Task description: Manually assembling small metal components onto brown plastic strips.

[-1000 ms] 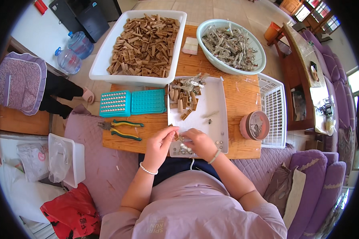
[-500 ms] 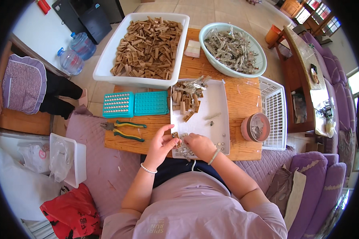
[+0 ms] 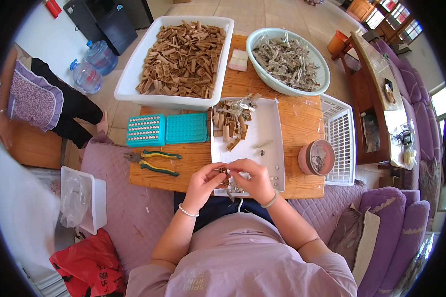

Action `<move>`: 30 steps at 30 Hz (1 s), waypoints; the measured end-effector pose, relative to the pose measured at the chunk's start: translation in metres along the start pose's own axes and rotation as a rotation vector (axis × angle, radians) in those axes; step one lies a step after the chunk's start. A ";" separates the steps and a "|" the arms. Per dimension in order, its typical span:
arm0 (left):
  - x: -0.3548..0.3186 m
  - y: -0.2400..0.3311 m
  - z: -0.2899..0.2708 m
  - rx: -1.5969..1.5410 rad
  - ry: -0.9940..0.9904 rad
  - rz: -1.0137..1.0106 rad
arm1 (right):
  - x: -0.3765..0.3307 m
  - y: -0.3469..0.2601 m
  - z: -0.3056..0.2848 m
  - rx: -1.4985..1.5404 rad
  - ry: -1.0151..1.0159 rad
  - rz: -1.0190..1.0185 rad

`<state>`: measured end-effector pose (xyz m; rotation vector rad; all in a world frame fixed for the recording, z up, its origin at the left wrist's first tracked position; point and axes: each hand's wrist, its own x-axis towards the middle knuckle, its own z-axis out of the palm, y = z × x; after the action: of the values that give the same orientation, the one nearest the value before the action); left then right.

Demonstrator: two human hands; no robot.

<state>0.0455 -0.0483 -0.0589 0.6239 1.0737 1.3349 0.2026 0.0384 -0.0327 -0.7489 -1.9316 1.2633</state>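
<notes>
Over the near edge of a shallow white tray point(image 3: 271, 116), my left hand point(image 3: 201, 185) pinches a small brown hollow plastic casing point(image 3: 224, 174). My right hand point(image 3: 256, 181) is closed at the fingertips against the casing's right side; whatever is between them is too small to make out. Small shiny round pieces point(image 3: 238, 189) lie below the hands in the tray, partly hidden by the fingers. Farther up the tray sit a pile of brown casings point(image 3: 227, 129) and some crumpled clear wrapping point(image 3: 243, 105).
Pliers point(image 3: 158, 167) and a teal box of silver discs point(image 3: 146, 129) lie left of the tray. Behind stand a white tub point(image 3: 128, 85) of brown casings and a pale basin point(image 3: 253, 47) of wrapped pieces. Right are a pink pot point(image 3: 307, 159) and white crate point(image 3: 340, 143). A person point(image 3: 32, 96) stands left.
My right hand has risen from the small round pieces in the tray to the casing in my left hand. The person at the left has moved, with a blurred pale shape now below.
</notes>
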 end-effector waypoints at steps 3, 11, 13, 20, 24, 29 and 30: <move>-0.001 0.004 0.000 -0.017 0.029 0.004 | 0.000 0.014 -0.010 -0.177 -0.068 0.126; 0.001 0.004 -0.004 0.000 0.047 0.033 | -0.017 0.058 0.002 -0.712 -0.387 -0.118; 0.000 0.003 -0.004 0.000 0.046 0.036 | -0.019 0.059 0.004 -0.740 -0.335 -0.051; 0.000 0.003 0.000 0.000 0.033 0.005 | -0.010 0.047 0.001 -0.640 -0.249 0.018; 0.000 0.005 0.003 -0.014 0.033 -0.020 | -0.001 0.003 0.001 -0.085 0.114 0.128; 0.000 0.000 0.003 0.002 0.026 -0.008 | 0.000 0.002 0.005 -0.258 0.043 -0.231; 0.000 -0.001 0.002 0.013 0.031 -0.006 | 0.001 0.002 0.005 -0.287 0.011 -0.259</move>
<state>0.0476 -0.0481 -0.0591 0.6105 1.1099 1.3370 0.1980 0.0367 -0.0360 -0.6168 -2.1479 0.8355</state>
